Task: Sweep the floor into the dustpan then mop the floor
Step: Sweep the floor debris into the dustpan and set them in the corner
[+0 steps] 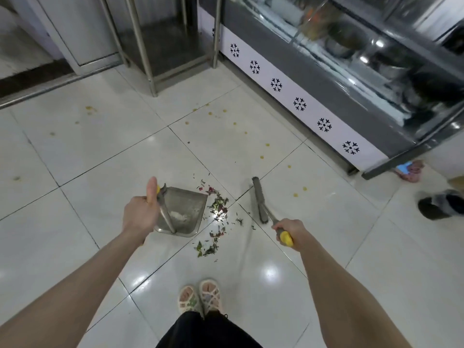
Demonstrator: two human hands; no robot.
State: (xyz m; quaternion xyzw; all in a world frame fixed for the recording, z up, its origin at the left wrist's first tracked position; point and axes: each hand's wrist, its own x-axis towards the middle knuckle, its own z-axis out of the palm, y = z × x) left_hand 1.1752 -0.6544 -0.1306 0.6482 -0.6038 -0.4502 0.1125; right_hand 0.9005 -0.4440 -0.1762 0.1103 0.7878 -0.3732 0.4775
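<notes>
Beside the dustpan [184, 209], on its right edge, lies the litter [218, 207]: a loose scatter of green and red scraps on the floor [100, 151], touching or just short of the pan's rim and trailing past its near corner. A little pale dust [179, 216] already sits inside the pan.

The left grip [140, 212] is wrapped round the pan's upright handle, thumb raised along the yellow top, steadying the pan on the tile. The right grip [288, 231] is closed round the yellow end of the broom [259, 199], whose head is low to the floor on the far side of the litter from the pan, apart from it. So the litter lies between the two tools, well below both grips.

This looks like the sweeping step, with most of the pile not yet in the pan. The next move likely calls for a short stroke of the broom toward the pan while the left grip holds the rim flat to the tile, so the scraps don't slip under. Yellow spots [300, 192] dot the floor beyond the broom; those seem left for the mop, which is not in view.
</notes>
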